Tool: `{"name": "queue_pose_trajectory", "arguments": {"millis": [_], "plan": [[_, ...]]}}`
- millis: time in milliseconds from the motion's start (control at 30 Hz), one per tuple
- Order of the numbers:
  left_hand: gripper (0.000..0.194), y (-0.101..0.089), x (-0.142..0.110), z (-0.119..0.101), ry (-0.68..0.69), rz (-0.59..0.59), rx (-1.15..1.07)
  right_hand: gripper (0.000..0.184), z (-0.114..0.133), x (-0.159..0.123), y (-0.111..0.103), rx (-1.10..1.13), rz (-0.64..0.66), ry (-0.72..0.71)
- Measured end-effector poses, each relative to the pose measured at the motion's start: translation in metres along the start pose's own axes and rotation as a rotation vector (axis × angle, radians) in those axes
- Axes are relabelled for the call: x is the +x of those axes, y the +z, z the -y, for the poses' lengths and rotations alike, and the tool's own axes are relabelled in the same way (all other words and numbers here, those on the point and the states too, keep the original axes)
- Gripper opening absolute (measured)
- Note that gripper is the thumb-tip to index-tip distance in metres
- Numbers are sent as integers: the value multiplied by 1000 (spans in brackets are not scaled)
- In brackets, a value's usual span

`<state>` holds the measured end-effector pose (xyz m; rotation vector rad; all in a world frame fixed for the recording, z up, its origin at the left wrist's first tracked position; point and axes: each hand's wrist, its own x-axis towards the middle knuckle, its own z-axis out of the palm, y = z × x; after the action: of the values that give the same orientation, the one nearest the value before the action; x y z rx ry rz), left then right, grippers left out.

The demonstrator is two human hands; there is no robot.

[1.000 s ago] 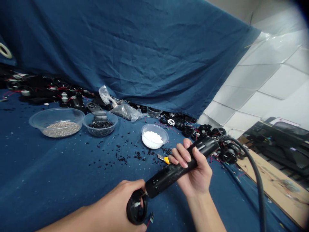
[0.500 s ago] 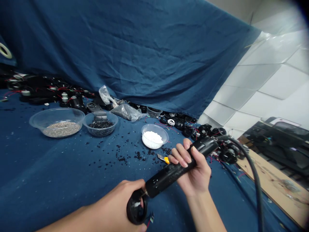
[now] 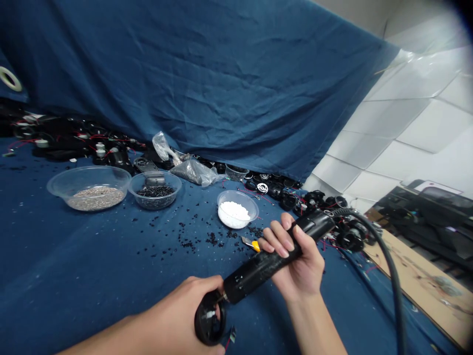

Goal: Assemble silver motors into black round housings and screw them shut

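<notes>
My right hand (image 3: 295, 256) is wrapped round a black electric screwdriver (image 3: 254, 276), which slants down to the left with a cable (image 3: 386, 256) leaving its upper end. At its lower end the bit reaches into a round black plastic housing (image 3: 201, 320). My left hand (image 3: 181, 315) grips that housing from the left, its thumb along the top edge. A small white piece shows inside the housing; the exact spot the bit touches is hard to make out. Below it hangs a little board with a red wire (image 3: 231, 335). Beyond my right fingers lies a yellow utility knife (image 3: 254, 245).
Clear bowls hold small metallic parts (image 3: 98, 197), black screws (image 3: 157, 192) and white pieces (image 3: 234, 213). Tiny black bits (image 3: 210, 239) are scattered over the blue cloth (image 3: 92, 276). Plastic bags (image 3: 195, 170) and black parts with red wires (image 3: 351, 236) line the back and right.
Almost nothing differs. The whole view has shifted very slightly; both hands keep their grip, and the screwdriver bit stays in the housing.
</notes>
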<state>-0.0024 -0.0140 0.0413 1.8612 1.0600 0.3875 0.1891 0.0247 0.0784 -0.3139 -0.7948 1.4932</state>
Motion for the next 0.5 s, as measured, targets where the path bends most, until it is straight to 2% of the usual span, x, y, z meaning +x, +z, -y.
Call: {"name": "queue_pose_trajectory", "arguments": {"millis": [500], "plan": [[25, -5, 1, -8, -5, 29, -3, 20, 1, 0, 0, 27, 38, 0]]}}
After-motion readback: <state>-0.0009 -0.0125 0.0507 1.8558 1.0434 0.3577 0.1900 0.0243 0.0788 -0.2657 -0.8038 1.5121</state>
